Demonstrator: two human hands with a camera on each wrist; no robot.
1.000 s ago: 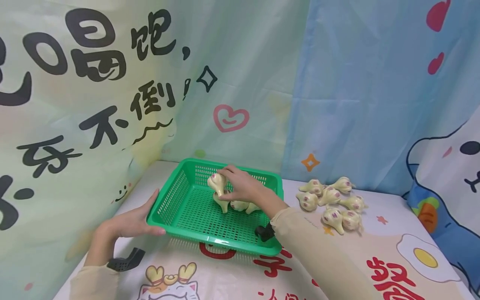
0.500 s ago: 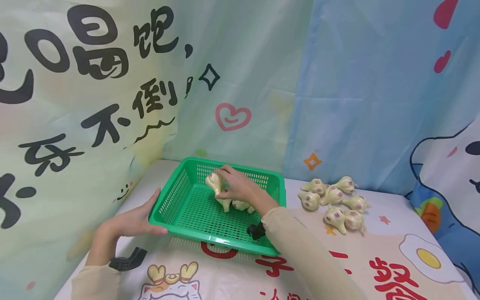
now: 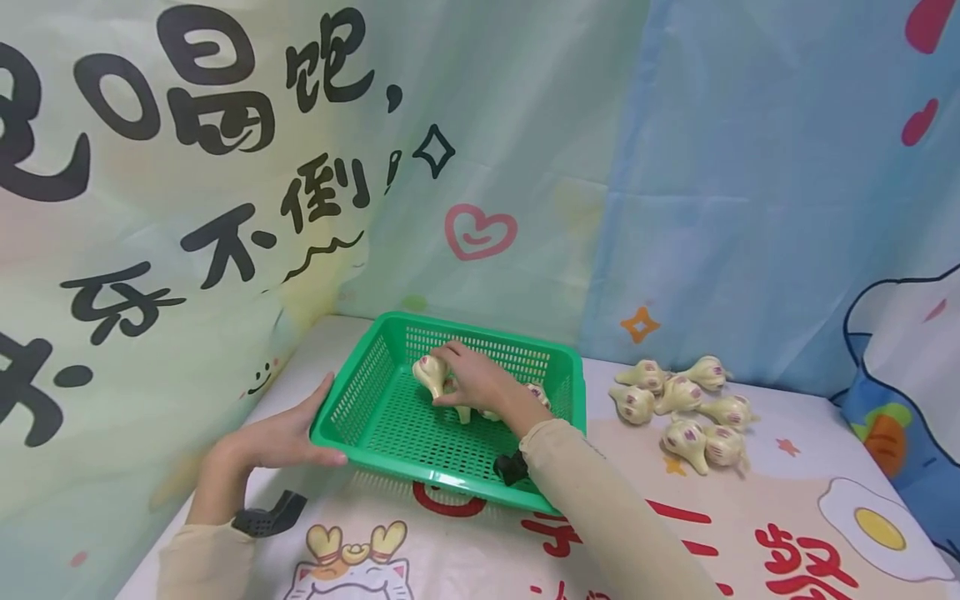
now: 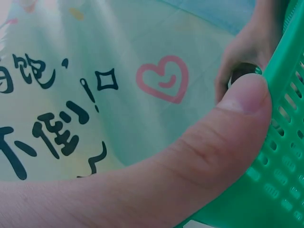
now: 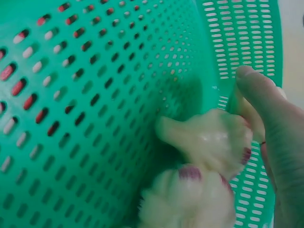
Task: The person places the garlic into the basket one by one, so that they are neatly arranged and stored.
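Observation:
My right hand (image 3: 480, 380) reaches into the green basket (image 3: 450, 482) and grips a garlic bulb (image 3: 429, 372) near the basket's left-middle. Under and beside this hand lie more garlic bulbs, partly hidden by it; the right wrist view has a garlic bulb (image 5: 209, 140) close to the thumb and another garlic bulb (image 5: 187, 202) below it. At the basket's near left corner my left hand (image 3: 281, 435) is spread, its thumb touching the green rim in the left wrist view. The left fingers lie along the outer left side, partly out of sight.
Several loose garlic bulbs (image 3: 678, 393) lie grouped on the table to the right of the basket. A patterned cloth (image 3: 757, 517) covers the table. Behind it hangs a printed curtain (image 3: 510, 167), close to the basket's far side.
The view has turned slightly left, so everything sits further right in it. My right hand has moved a little left and lower in the basket with the garlic bulb. The left hand stays put.

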